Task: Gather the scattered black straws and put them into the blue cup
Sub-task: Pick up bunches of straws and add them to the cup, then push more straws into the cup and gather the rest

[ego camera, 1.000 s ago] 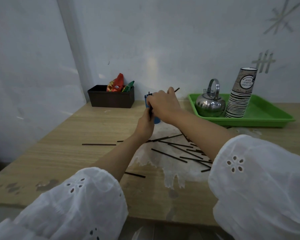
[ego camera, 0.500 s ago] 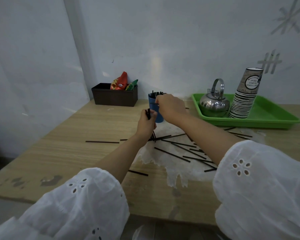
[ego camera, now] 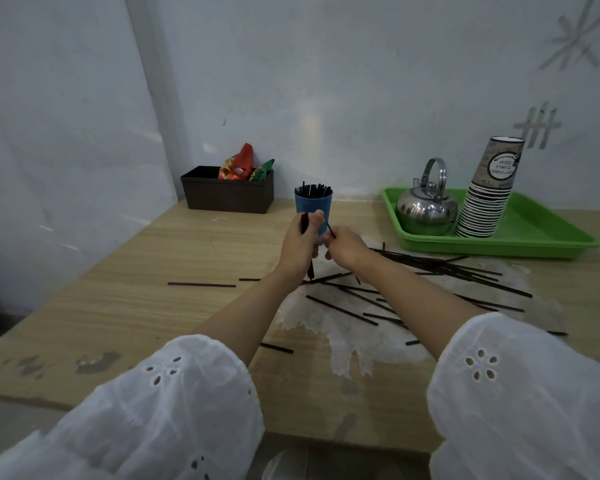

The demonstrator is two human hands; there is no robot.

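The right hand [ego camera: 345,249] has drawn back from the rim of the blue cup [ego camera: 313,206] to its 6 o'clock. Its grip now pinches one straw [ego camera: 330,229] beside the left hand [ego camera: 300,244], whose grip clasps a small upright bundle [ego camera: 305,221]. Scattered straws [ego camera: 342,310] lie on the counter [ego camera: 187,244] at the cup's 5 o'clock; the paper cup stack [ego camera: 492,188] at 3 o'clock bears upside-down print, partly "to smile today".

surface [ego camera: 153,306]: pale wood grain, worn white patch [ego camera: 340,337] right of centre | 11 o'clock: brown box [ego camera: 227,199] against the wall | 12 o'clock: blue cup [ego camera: 313,206], upright | 2 o'clock: green tray [ego camera: 541,237] | centre to 3 o'clock: black straws [ego camera: 342,310] scattered, criss-crossed | 9 o'clock: lone straw [ego camera: 201,284] lying flat
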